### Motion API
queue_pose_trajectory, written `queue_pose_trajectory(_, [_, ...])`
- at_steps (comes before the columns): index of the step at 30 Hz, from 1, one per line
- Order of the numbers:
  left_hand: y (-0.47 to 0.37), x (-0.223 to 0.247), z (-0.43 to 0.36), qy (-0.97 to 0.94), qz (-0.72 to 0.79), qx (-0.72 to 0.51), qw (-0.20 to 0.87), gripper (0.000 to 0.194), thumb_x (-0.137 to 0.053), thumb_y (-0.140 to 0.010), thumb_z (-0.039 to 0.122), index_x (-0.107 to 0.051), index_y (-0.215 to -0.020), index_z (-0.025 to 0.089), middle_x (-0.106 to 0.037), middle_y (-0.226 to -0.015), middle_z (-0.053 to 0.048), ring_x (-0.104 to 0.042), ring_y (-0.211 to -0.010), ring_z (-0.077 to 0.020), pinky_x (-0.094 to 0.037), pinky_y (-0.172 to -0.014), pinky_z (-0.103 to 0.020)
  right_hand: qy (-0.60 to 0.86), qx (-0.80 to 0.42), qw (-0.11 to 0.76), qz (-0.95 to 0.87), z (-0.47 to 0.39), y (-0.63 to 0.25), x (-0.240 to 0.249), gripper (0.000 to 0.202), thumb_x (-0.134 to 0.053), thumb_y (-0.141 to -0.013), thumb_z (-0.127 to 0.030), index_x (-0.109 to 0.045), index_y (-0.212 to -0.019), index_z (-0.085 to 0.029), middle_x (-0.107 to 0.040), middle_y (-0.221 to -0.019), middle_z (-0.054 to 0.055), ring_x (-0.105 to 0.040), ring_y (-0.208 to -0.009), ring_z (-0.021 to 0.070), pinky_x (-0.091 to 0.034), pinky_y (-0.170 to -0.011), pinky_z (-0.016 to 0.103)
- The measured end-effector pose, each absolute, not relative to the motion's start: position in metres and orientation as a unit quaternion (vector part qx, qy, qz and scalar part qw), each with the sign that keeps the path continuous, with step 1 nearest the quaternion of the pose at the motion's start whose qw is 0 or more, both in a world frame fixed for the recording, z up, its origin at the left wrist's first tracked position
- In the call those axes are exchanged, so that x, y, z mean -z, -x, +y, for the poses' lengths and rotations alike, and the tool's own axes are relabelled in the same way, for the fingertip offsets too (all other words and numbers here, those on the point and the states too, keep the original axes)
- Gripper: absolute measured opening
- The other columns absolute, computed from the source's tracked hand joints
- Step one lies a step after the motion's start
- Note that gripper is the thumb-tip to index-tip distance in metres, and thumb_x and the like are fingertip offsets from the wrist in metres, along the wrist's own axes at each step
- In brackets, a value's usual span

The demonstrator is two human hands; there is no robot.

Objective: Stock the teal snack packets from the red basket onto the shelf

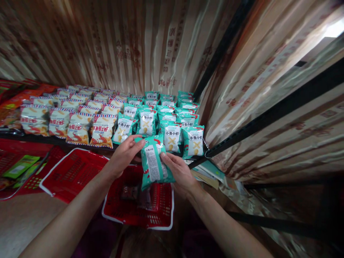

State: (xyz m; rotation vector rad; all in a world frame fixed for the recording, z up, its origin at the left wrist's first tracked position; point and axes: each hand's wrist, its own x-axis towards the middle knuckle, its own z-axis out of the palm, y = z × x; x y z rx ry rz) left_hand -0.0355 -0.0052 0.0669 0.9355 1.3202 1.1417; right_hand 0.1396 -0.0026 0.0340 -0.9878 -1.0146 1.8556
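Observation:
Between both hands is a teal snack bag (153, 161), its printed text panel turned up toward me. My left hand (125, 154) pinches its upper left corner, thumb on top. My right hand (178, 171) grips its right side, with the thumb pressed on the front. The bag hangs over a red basket (172, 211) with a white rim, in which a few small packets (129, 192) lie. Just behind the hands, rows of matching teal snack bags (172, 138) stand on the shelf, beside rows of white and orange snack bags (102, 129).
A second red basket (76, 168) sits to the left, and another at far left holds green packets (20, 166). A black shelf post (242, 129) slants across the right. Patterned curtains (150, 43) hang behind the shelf. Orange packages (24, 100) fill its left end.

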Motion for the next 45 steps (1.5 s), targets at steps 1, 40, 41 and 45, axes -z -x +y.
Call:
queue_pose_trajectory(1, [0.035, -0.067, -0.007, -0.390, 0.542, -0.473, 0.575, 0.054, -0.070, -0.068, 0.050, -0.055, -0.110, 0.019, -0.068, -0.091, -0.007, -0.065, -0.073, -0.0202, -0.052, -0.056, -0.029, 0.385, -0.735, 0.396, -0.394, -0.002, -0.139, -0.034, 0.039, -0.072, -0.070, -0.053, -0.071, -0.084, -0.016, -0.070, -0.074, 0.003, -0.064, -0.069, 0.0189, -0.048, -0.061, 0.029])
queue_pose_trajectory(40, [0.027, -0.055, -0.044, -0.470, 0.487, -0.336, 0.655, 0.048, -0.064, -0.074, 0.039, -0.051, -0.112, 0.012, -0.067, -0.069, -0.003, -0.066, -0.058, -0.0165, -0.052, -0.052, -0.026, 0.478, -0.392, 0.547, -0.565, 0.007, -0.137, -0.031, 0.030, -0.061, -0.080, -0.032, -0.055, -0.109, -0.025, -0.058, -0.111, 0.005, -0.057, -0.099, 0.0184, -0.051, -0.073, 0.028])
queue_pose_trajectory(41, [0.028, -0.055, -0.046, -0.484, 0.494, -0.334, 0.640, 0.047, -0.062, -0.076, 0.037, -0.051, -0.114, 0.013, -0.068, -0.071, -0.003, -0.066, -0.060, -0.0172, -0.052, -0.053, -0.027, 0.480, -0.368, 0.547, -0.579, 0.005, -0.137, -0.030, 0.024, -0.060, -0.081, -0.030, -0.057, -0.105, -0.025, -0.058, -0.107, 0.004, -0.057, -0.095, 0.0175, -0.050, -0.070, 0.027])
queue_pose_trajectory(45, [0.028, -0.057, -0.052, -0.544, 0.541, -0.336, 0.546, 0.045, -0.055, -0.079, 0.032, -0.052, -0.121, 0.016, -0.071, -0.085, -0.006, -0.068, -0.076, -0.0211, -0.053, -0.067, -0.032, 0.472, -0.317, 0.543, -0.618, 0.001, -0.136, -0.028, 0.011, -0.057, -0.084, -0.028, -0.063, -0.093, -0.025, -0.057, -0.094, 0.002, -0.055, -0.084, 0.0159, -0.047, -0.066, 0.026])
